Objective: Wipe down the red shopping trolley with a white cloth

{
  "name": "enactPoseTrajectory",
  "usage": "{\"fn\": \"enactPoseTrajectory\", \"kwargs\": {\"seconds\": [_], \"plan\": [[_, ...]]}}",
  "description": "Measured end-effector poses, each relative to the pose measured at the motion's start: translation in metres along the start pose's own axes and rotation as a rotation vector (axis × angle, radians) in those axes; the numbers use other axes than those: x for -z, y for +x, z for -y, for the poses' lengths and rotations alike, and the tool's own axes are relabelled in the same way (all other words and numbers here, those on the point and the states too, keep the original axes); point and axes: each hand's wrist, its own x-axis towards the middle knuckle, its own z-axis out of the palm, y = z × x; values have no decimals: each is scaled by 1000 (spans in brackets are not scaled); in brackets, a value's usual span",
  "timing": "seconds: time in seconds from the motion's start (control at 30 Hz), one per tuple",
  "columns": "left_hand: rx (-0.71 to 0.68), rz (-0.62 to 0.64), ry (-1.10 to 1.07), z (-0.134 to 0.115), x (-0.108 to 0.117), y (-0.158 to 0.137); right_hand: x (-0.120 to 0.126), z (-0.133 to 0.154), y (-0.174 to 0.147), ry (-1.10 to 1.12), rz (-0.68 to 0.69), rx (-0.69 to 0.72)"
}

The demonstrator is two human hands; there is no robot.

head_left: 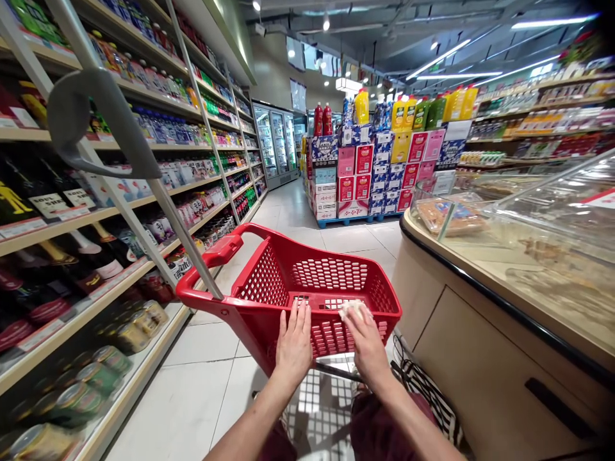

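Observation:
A red plastic shopping basket cart [321,275] stands before me, with lattice sides and a grey handle [96,128] on a metal pole rising to the left. My left hand [294,336] lies flat with fingers stretched out, at the near rim of the basket. Crumpled in my right hand [368,339] is a white cloth or tissue [354,308], at the same rim farther right. The fingers are curled over it. Through the openings the basket's bottom shows in part.
Drink shelves [144,166] line the left side. On the right stands a display counter [461,301] with packaged food. Stacked drink cartons [355,173] rise ahead, and glass-door fridges [276,137] stand behind. A striped bag [427,390] lies by the counter. Tiled floor [192,378] surrounds the cart.

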Motion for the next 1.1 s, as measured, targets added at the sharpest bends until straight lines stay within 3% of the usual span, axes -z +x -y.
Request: {"fn": "enactPoseTrajectory", "kwargs": {"seconds": [0.07,0.2,0.37,0.5,0.57,0.73,0.9,0.93,1.03,1.1], "plan": [[-19,10,-6,1,0,0,-1,2,0,0,-11,-10],[-13,15,-18,-5,-1,0,2,-3,0,-92,-139,-219],[-92,20,-48,-21,0,2,-2,0,0,21,22,4],[-100,19,-47,-24,1,0,3,-21,-6,-101,-132,-219],[-104,23,-51,-26,2,1,2,-18,-5,-125,-151,-260],[-108,19,-67,-20,4,4,0,2,2,35,27,-2],[4,1,-30,-3,4,3,8,-20,-1,-94,-145,-260],[0,4,-25,-2,4,3,6,-18,0,-94,-146,-259],[-29,17,-14,-1,5,3,-2,0,3,20,1,-31],[-44,19,-11,1,6,2,-3,4,4,53,50,45]]}}
